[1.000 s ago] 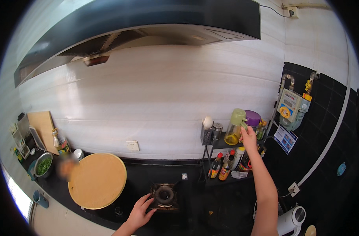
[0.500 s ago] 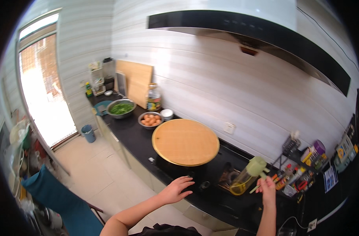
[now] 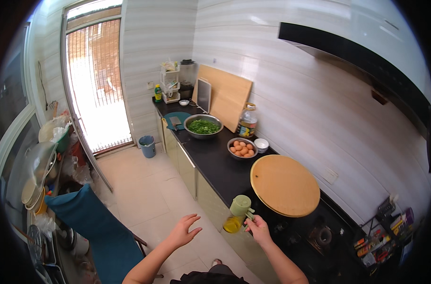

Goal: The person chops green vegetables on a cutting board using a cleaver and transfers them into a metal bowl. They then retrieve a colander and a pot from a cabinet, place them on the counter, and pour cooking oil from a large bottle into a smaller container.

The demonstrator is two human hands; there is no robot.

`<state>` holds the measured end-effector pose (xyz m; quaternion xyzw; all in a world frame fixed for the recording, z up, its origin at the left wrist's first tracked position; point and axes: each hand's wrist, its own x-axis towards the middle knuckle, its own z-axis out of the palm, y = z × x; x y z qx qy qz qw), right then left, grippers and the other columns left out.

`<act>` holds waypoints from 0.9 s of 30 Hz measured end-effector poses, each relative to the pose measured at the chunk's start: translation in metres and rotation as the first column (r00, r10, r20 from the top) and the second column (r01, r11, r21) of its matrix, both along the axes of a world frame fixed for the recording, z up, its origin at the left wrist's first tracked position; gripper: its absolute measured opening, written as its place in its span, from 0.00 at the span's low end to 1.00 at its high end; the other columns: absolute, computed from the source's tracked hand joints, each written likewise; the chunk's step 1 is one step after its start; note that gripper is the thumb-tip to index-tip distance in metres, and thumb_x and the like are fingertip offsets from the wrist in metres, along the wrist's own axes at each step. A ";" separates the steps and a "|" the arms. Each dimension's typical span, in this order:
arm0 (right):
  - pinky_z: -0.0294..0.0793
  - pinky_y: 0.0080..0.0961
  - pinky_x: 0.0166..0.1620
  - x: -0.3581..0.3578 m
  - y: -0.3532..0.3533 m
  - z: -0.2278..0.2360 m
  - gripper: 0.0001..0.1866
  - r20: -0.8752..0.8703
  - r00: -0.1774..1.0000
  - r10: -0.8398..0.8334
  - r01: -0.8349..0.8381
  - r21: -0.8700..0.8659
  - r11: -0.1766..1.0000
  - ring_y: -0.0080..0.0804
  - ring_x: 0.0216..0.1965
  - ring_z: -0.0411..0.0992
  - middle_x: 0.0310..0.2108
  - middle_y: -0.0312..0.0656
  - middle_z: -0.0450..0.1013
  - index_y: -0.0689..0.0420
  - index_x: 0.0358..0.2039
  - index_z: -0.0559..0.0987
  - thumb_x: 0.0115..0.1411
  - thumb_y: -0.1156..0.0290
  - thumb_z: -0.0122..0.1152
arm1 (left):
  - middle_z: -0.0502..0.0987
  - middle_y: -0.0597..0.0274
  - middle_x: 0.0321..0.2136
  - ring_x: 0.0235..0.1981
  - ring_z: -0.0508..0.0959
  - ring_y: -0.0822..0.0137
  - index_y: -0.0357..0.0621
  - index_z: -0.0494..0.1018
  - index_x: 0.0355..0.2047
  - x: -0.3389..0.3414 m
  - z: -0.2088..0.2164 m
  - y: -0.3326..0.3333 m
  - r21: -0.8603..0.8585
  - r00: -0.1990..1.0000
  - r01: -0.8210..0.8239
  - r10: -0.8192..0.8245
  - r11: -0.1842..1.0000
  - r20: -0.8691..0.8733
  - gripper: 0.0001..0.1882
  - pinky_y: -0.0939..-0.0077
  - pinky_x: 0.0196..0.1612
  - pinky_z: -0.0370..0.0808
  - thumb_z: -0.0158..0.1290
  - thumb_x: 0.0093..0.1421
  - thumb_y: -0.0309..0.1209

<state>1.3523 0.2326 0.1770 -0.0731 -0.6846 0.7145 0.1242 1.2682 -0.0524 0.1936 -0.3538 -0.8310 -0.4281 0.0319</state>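
Observation:
My right hand (image 3: 258, 230) is closed round the handle of an oil pitcher (image 3: 237, 212) with a pale green lid and yellow oil low inside. The pitcher is held up at the counter's front edge. To its left, my left hand (image 3: 184, 231) hangs over the floor, fingers spread and nothing in them. A round wooden board (image 3: 285, 185) lies on the counter just beyond the pitcher. Farther along stand a metal bowl of brown eggs (image 3: 242, 148) and a larger metal bowl of chopped greens (image 3: 203, 126).
Small white bowls (image 3: 261, 145) and a large oil bottle (image 3: 248, 121) stand near the wall. A cleaver (image 3: 175, 123) rests on a teal board. A stove burner (image 3: 321, 236) and a seasoning rack (image 3: 381, 241) are at right. A blue chair (image 3: 99, 227) stands at left, and a bin (image 3: 148, 147) near the door.
My right hand has carried the oil pitcher left, from above the burner to the counter's front edge. The view has turned left, and my left hand is now away from the counter.

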 end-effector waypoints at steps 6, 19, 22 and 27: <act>0.70 0.16 0.30 -0.111 -0.016 -0.038 0.06 0.023 0.998 0.051 -0.052 0.040 0.998 0.18 0.27 0.67 0.31 0.35 0.70 0.60 0.37 0.70 0.61 0.73 0.49 | 0.69 0.49 0.49 0.51 0.68 0.52 0.41 0.69 0.47 -0.078 -0.014 -0.018 -0.045 0.996 -0.086 0.086 0.995 0.000 0.22 0.63 0.52 0.66 0.56 0.53 0.35; 0.71 0.20 0.30 -0.347 -0.002 -0.104 0.08 0.067 0.994 -0.085 0.067 0.234 0.970 0.21 0.24 0.69 0.27 0.37 0.71 0.64 0.33 0.70 0.59 0.72 0.53 | 0.68 0.49 0.49 0.52 0.67 0.51 0.41 0.69 0.47 -0.301 -0.041 0.012 -0.241 0.991 -0.020 0.051 0.970 0.123 0.20 0.63 0.54 0.64 0.53 0.55 0.36; 0.73 0.20 0.31 -0.385 0.005 -0.121 0.08 0.093 0.991 -0.097 0.077 0.200 0.977 0.22 0.26 0.70 0.28 0.39 0.71 0.65 0.34 0.70 0.59 0.72 0.53 | 0.68 0.50 0.50 0.52 0.67 0.51 0.42 0.69 0.47 -0.348 -0.053 0.019 -0.249 0.992 0.027 0.006 0.968 0.128 0.20 0.63 0.54 0.64 0.53 0.55 0.36; 0.74 0.20 0.32 -0.438 0.014 -0.141 0.08 0.150 0.978 -0.143 0.109 0.213 0.971 0.22 0.28 0.71 0.29 0.39 0.71 0.64 0.35 0.70 0.59 0.72 0.52 | 0.69 0.51 0.49 0.51 0.67 0.51 0.42 0.69 0.47 -0.432 -0.074 0.047 -0.194 0.982 0.113 -0.080 0.974 0.169 0.22 0.63 0.54 0.65 0.54 0.53 0.36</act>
